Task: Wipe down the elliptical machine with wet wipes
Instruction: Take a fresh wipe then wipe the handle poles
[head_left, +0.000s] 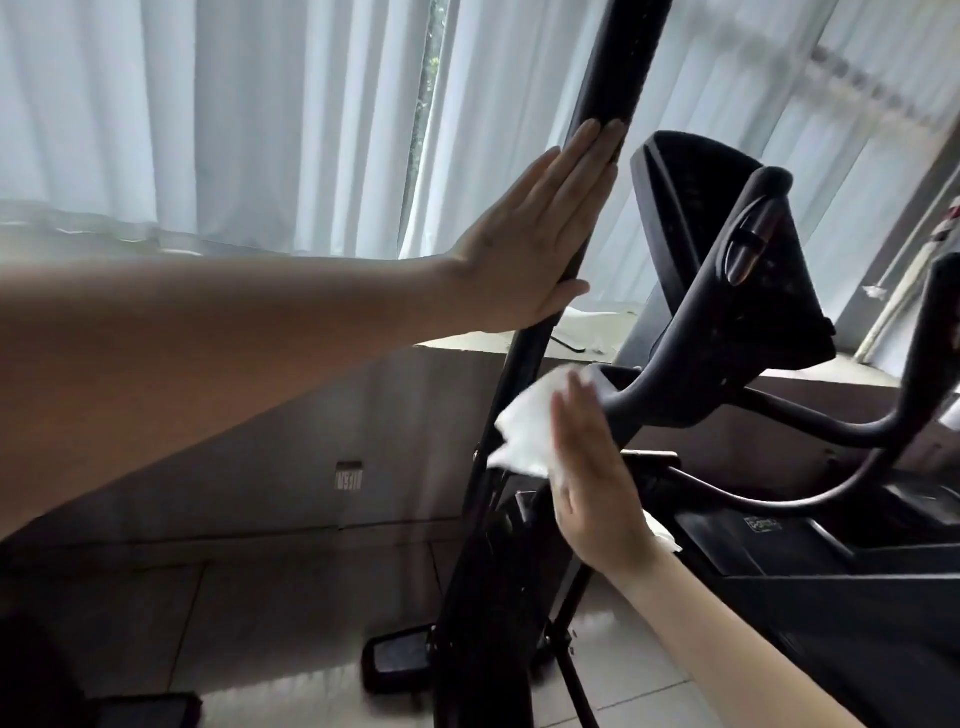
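our left hand (524, 234) lies flat, fingers straight, against the bar (618, 62). our right hand (592, 467), fingers also straight, presses the wipe (524, 431) under its fingertips.

One head-worn view — close, facing forward and slightly down at the elliptical machine (701, 322).

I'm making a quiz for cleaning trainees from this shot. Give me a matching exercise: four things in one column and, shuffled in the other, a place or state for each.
Things
1. left hand
2. right hand
3. wet wipe
4. console

Places or states
a. white, crumpled under straight fingers
b. flat against the tall black pole, high up
c. black, right of that pole
d. lower down, fingers straight, pressing on the wet wipe

Pairs: 1-b, 2-d, 3-a, 4-c.
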